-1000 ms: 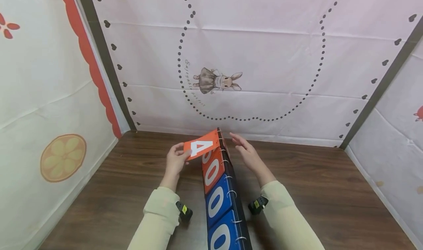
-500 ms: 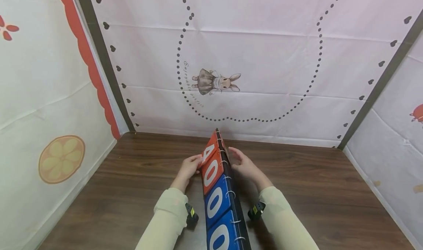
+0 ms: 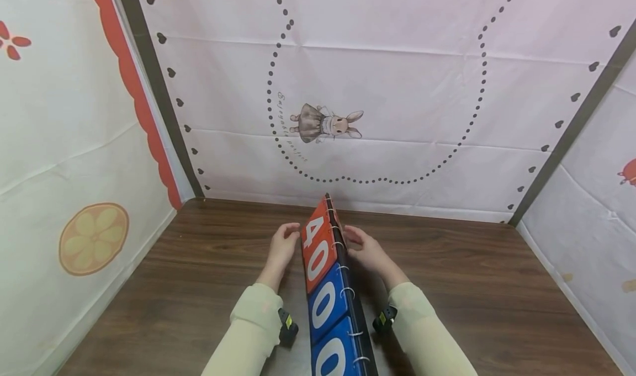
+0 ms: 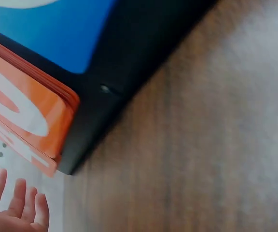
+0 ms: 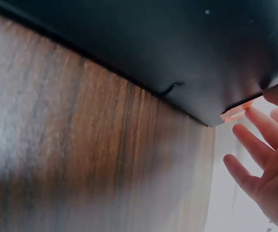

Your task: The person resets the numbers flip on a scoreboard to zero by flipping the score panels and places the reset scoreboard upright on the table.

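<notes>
A tabletop flip scoreboard [image 3: 359, 316] with a black stand and metal rings runs lengthwise away from me. Its far orange card [image 3: 311, 231] reads 4 and lies against the board. The nearer orange card [image 3: 317, 261] reads 0, as do the two blue cards. Beside the orange cards, my left hand [image 3: 282, 249] holds nothing, its fingers loosely bent; the left wrist view shows them apart from the cards. Behind the board is my right hand [image 3: 370, 252]. In the right wrist view, its thumb touches the black back panel [image 5: 144, 48] and its spread fingers [image 5: 255, 140] reach a small orange edge.
The scoreboard stands on a dark wooden table [image 3: 208, 265]. A printed white cloth [image 3: 397, 100] with a rabbit figure hangs at the back, and cloth panels close off both sides. Each wrist carries a small black camera [image 3: 287, 327].
My left hand has lowered the orange 4 card onto the board, let it go and drawn slightly away. My right hand has shifted a little nearer along the back of the board.
</notes>
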`<move>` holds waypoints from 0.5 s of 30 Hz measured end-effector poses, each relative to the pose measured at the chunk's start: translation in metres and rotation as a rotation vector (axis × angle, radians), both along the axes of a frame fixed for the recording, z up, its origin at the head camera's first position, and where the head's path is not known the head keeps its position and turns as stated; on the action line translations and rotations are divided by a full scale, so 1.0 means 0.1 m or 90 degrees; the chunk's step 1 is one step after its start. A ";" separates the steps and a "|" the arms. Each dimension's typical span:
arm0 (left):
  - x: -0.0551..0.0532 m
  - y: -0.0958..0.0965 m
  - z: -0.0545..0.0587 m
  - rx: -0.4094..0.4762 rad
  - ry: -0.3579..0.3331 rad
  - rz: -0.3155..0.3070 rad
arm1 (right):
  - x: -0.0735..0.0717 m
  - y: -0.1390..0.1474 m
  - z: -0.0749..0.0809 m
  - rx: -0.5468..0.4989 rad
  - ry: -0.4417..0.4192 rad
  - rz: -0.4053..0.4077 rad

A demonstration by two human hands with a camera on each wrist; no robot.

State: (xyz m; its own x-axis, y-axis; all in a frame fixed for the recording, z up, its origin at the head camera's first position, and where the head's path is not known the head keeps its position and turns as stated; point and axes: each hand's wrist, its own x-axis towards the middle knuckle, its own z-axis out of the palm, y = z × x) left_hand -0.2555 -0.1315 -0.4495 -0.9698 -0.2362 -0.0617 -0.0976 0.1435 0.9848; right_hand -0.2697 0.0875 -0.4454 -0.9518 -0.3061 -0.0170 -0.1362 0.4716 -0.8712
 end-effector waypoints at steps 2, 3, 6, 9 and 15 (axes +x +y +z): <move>0.00 0.01 0.04 0.004 0.008 -0.005 | 0.01 0.00 0.01 0.007 0.004 -0.009; 0.00 0.02 0.05 0.004 0.012 -0.006 | 0.02 0.01 0.02 0.010 0.006 -0.011; 0.00 0.05 0.09 0.007 0.020 -0.009 | 0.04 0.01 0.04 0.026 0.007 -0.016; 0.01 0.07 0.11 0.011 0.019 -0.009 | 0.06 0.03 0.04 0.053 0.015 -0.017; 0.03 0.09 0.16 0.018 0.022 -0.009 | 0.07 0.07 0.05 0.090 0.074 -0.049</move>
State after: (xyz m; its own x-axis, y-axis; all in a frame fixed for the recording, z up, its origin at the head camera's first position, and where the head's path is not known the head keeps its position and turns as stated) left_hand -0.2530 -0.1229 -0.4334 -0.9748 -0.2205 -0.0339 -0.0610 0.1170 0.9913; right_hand -0.2631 0.0946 -0.4407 -0.9705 -0.2342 0.0572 -0.1908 0.6011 -0.7760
